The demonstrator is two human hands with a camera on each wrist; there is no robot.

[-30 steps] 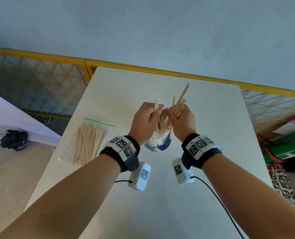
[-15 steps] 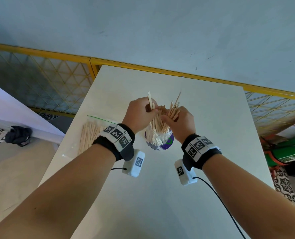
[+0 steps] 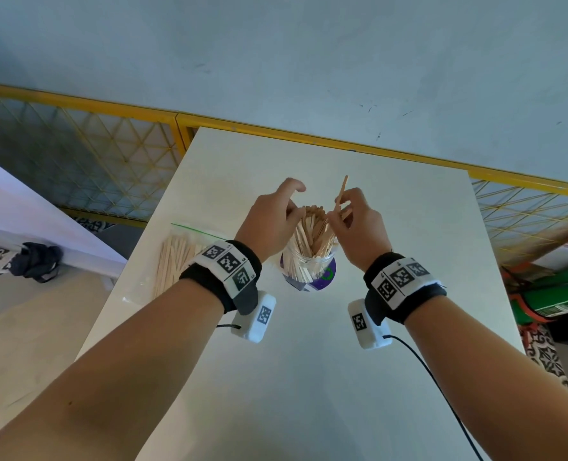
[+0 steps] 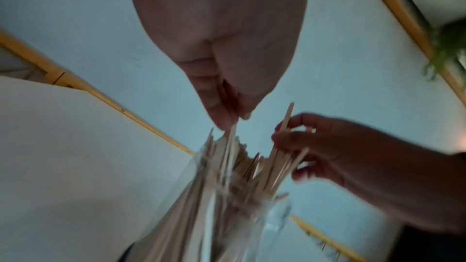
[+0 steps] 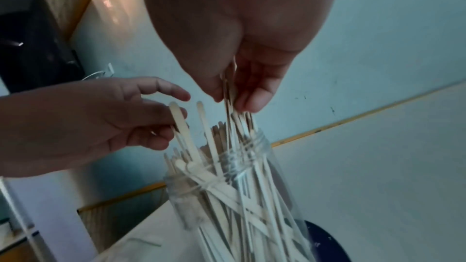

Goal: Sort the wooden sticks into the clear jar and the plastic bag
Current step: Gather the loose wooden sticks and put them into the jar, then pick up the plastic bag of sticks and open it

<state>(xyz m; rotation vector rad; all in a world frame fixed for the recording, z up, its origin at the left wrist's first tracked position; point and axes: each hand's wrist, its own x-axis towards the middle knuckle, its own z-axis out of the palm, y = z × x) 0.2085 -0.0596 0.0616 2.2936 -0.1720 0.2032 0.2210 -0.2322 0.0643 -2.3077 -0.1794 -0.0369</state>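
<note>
- Sticks (image 3: 312, 234) fill the clear jar's (image 3: 309, 271) mouth; both hands crowd above it.
- Plastic bag (image 3: 172, 257) lies left, apart from the jar.
- Bare table (image 3: 409, 227) lies right and near.

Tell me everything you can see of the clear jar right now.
The clear jar stands upright near the middle of the white table, to the right of the plastic bag. It looks like transparent plastic or glass, with a threaded neck and no lid. It is packed with wooden sticks that fan out above the rim. The left hand and the right hand pinch sticks above its mouth.
</note>
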